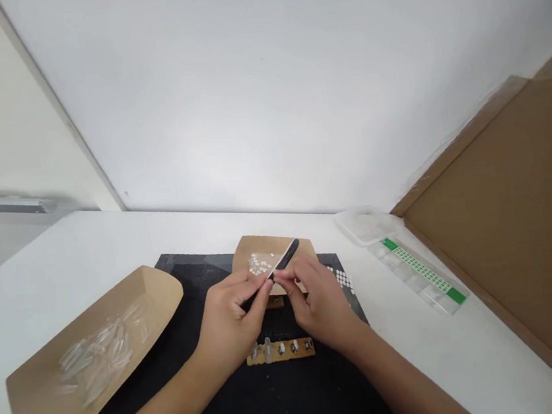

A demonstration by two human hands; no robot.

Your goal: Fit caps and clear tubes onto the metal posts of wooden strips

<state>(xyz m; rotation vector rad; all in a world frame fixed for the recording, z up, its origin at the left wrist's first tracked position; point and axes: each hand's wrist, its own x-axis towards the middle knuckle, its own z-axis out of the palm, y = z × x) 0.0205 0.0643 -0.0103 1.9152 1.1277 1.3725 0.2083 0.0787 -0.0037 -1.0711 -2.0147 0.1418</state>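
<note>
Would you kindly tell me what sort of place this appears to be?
Probably a small handcraft workstation: a black mat on a white table, a brown tray of clear plastic pieces, and a handheld dark stick.

Matt file (289, 255), paper tray (162, 288), glossy plastic pieces (120, 347)

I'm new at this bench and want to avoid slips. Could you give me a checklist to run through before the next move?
1. Dark flat stick in the left hand: ok, pinched at thumb and fingers.
2. Right hand holding a small piece: cannot tell, too small to make out.
3. Holder strip resting on the black mat: ok.
4. Clear piece standing at every strip position: not ok, two show white ovals.
5. Long tray stocked with clear pieces: ok.
</note>
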